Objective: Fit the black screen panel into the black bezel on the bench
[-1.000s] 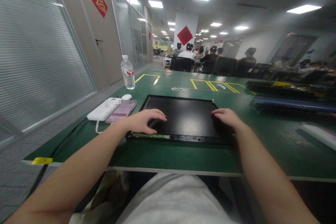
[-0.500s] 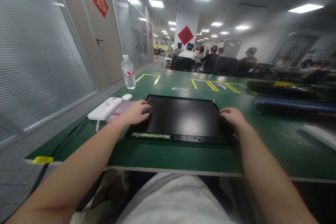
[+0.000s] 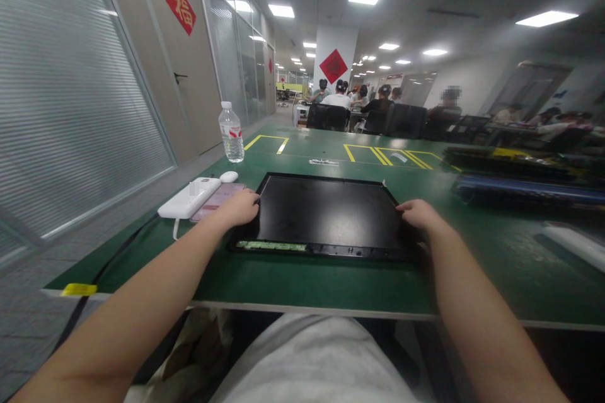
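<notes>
the black display panel [image 3: 328,211] is laid flat on the green surface [image 3: 302,277] and is clasped at its side edges by the closed grip of the left hand [image 3: 241,208] and right hand [image 3: 418,214], not yet lifted.

Left hand [image 3: 241,208], right hand [image 3: 418,215] grip black panel [image 3: 326,211] edges

Gold 福 on red diamond sign [image 3: 181,7], left door [image 3: 189,97]
</notes>
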`<state>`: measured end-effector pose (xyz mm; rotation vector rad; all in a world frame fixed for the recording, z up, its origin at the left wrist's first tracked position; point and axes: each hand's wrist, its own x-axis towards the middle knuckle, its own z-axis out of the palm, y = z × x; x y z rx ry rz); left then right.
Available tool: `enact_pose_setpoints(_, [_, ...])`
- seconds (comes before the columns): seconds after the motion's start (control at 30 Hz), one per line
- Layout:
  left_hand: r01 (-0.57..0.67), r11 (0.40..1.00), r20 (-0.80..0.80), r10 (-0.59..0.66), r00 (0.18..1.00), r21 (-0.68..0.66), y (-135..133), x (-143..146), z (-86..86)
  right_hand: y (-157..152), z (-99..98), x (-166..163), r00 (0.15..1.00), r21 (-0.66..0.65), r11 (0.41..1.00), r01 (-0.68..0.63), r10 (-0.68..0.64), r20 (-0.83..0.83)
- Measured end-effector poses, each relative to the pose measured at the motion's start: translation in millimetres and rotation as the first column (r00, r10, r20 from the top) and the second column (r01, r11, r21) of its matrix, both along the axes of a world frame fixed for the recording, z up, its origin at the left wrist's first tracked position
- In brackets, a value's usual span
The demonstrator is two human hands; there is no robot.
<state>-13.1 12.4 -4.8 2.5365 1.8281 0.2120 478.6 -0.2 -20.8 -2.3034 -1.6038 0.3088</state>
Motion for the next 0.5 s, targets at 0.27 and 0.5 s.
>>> enact_pose_setpoints(0.27, [-0.014, 1.0, 0.105, 0.012, 0.994, 0.01, 2.7, -5.3, -1.7, -2.1, -2.5, 1.9, 0.989, 0.08, 0.997, 0.006, 0.006, -0.147])
enact_pose_setpoints(0.5, [-0.007, 1.0, 0.116, 0.005, 0.993, 0.014, -0.1, -3.5, 0.1, 2.3, -6.5, 8.2, 0.966, 0.062, 0.998, 0.024, -0.008, -0.26])
